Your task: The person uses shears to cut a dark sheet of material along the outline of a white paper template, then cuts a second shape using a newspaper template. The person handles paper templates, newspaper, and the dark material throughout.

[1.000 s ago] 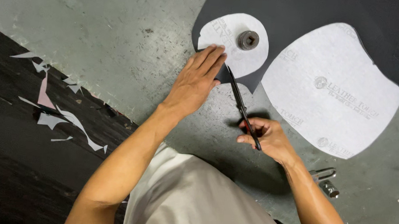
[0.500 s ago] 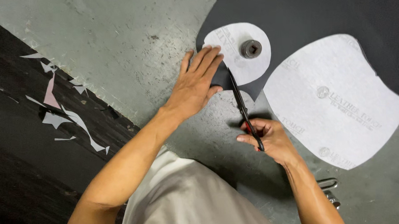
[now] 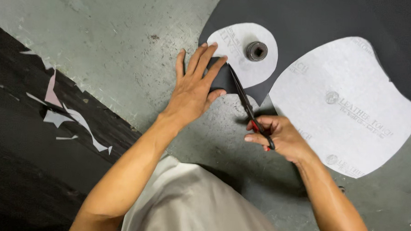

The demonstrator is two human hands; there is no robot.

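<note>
My left hand [image 3: 195,94]: flat, fingers spread, pressing the dark leather sheet [image 3: 311,14] beside the small white paper pattern [image 3: 238,57] (round metal weight [image 3: 256,50] on top). My right hand [image 3: 278,137]: gripping black red-handled scissors [image 3: 245,101], blades at the pattern's edge.

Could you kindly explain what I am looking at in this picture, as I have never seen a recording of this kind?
There is no machine here: a camera worn on a person's head looks down at their own two bare hands over a scuffed grey-green worktable. The left hand presses flat on a sheet of dark grey material. The right hand holds black-bladed scissors with red handles, their blades at the sheet's edge. On the sheet lie a small rounded white paper pattern, weighted by a dark metal socket, and a larger white paper pattern. Pale offcut scraps lie at the left.
</note>
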